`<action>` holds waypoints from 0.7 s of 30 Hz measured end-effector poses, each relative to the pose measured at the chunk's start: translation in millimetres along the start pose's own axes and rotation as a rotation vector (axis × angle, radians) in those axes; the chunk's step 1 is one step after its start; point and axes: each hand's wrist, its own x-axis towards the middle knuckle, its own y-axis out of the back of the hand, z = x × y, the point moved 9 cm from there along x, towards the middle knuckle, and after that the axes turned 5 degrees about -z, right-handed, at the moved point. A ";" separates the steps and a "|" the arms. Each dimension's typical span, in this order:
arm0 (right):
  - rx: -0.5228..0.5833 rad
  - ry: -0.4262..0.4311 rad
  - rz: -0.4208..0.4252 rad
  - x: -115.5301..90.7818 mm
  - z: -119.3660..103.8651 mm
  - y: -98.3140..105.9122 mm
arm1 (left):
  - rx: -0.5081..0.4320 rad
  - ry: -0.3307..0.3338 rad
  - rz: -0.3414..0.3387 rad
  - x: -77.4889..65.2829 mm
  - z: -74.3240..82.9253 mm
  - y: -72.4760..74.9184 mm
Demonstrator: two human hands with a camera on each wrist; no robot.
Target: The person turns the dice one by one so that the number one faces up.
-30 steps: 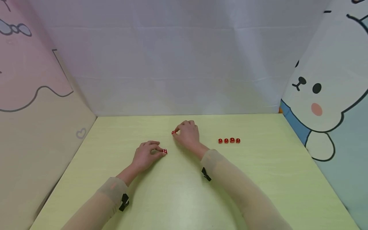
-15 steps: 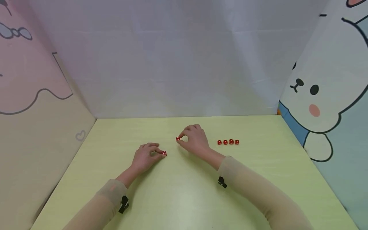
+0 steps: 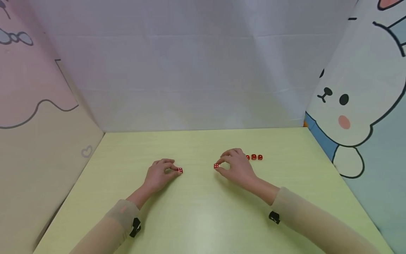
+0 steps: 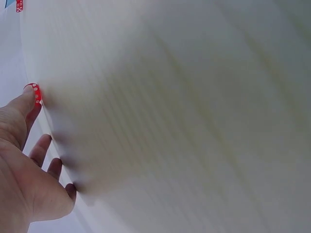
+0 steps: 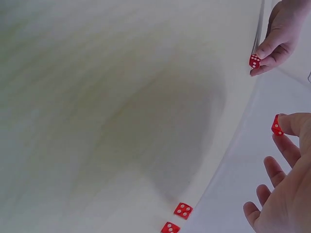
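Observation:
My left hand (image 3: 161, 174) pinches a red die (image 3: 180, 170) with white pips between thumb and forefinger, low at the table left of centre. In the left wrist view, that die (image 4: 37, 93) is partly covered by the thumb. A second red die (image 3: 216, 165) is pinched by thumb and forefinger of my right hand (image 3: 236, 168), right of centre. The right wrist view shows this die (image 5: 277, 125) held off the table, the other fingers spread. Just beyond the right hand lies a row of red dice (image 3: 253, 157), its left end hidden by the hand.
The pale yellow table (image 3: 196, 218) runs back to a white sheet (image 3: 190, 77). Panels with cartoon drawings stand at the left (image 3: 38, 158) and right (image 3: 355, 116). Both forearms reach in from the front edge.
My right hand has moved to the right and nearer with its die, and now covers the left end of the row. The left hand has stayed in place with its die.

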 end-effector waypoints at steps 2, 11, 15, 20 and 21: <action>0.005 -0.006 0.001 -9.6 7.7 3.0 | 0.000 -0.002 0.000 -0.1 0.4 -0.1; 0.002 -0.044 -0.008 -43.5 44.5 4.8 | -0.004 0.001 0.007 -0.9 -1.6 0.0; 0.040 -0.089 -0.036 -53.2 58.4 0.5 | -0.009 0.005 0.003 -0.5 -2.7 -0.9; 0.048 -0.126 -0.064 -59.3 68.9 -5.3 | -0.014 0.000 0.003 0.1 -1.3 -1.5; 0.046 -0.127 -0.065 -60.0 69.7 -6.1 | -0.015 -0.002 0.004 0.2 -0.7 -1.4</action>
